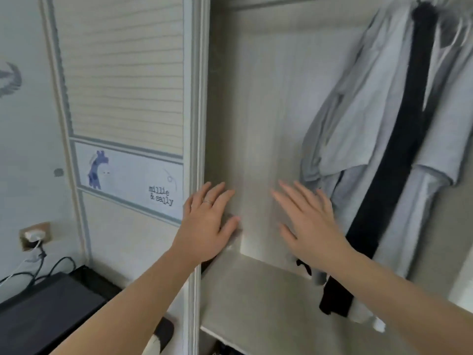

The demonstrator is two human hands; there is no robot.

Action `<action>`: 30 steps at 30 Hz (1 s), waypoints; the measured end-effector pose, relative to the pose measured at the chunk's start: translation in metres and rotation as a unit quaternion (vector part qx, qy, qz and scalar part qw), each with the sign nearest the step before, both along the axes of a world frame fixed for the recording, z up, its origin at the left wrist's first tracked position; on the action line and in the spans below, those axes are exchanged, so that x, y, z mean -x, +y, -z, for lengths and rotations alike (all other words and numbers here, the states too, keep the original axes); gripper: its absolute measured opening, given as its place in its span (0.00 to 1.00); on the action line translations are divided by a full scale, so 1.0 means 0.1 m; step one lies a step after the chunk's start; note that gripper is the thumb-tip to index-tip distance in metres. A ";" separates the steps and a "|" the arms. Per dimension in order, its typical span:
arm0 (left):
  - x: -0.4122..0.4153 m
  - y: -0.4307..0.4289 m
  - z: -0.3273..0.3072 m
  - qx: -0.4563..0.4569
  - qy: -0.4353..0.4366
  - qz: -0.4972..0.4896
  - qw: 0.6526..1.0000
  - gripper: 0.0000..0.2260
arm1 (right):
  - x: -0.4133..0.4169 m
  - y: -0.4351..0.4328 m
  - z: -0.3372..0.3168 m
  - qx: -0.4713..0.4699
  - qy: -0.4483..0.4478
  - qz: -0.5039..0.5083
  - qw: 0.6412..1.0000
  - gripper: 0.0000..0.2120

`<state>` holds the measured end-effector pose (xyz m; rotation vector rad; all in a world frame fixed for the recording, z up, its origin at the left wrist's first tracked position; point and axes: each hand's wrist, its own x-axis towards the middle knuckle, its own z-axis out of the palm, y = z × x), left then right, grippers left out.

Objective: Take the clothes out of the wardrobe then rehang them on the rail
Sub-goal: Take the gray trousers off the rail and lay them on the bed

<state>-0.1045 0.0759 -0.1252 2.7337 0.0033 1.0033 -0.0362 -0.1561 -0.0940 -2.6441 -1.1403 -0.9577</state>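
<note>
- the wardrobe (256, 98) is open with its pale wood back panel showing; the sliding door (122, 73) sits on the left and has a little blue giraffe sticker (96, 169) on it
- the clothes are all inside, bunched at the right end: pale blue-grey garments (358, 111) with one long black garment (401, 149) hanging down the middle, its bottom end reaching the shelf (256, 298)
- left hand (207, 221): grip spread flat, fingers straight, laid on the door's vertical edge, holding nothing; there's a ring (207, 201) on one finger
- right hand (309, 226): grip spread too, fingers fanned out in front of the back panel, just beside the pale garments. It probably isn't touching them, but the blur makes that hard to call
- lower left: a wall socket (34, 235) with a white plug in it, and dark cables trailing below
</note>
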 end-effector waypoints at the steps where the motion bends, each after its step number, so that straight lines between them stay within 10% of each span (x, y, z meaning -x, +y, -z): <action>1: -0.19 -0.04 -0.14 -0.008 -0.018 0.015 1.000 0.30 | -0.08 -0.08 -0.15 -0.007 -0.024 0.011 1.000 0.29; 16: -2.70 -0.66 -2.07 0.005 -0.158 0.232 0.960 0.31 | -1.09 -0.50 -2.12 -0.001 -0.275 0.213 0.937 0.29; 30: -4.42 -1.41 -3.21 0.165 -0.097 0.399 0.897 0.34 | -2.03 -0.37 -3.55 0.034 -0.278 0.459 0.843 0.22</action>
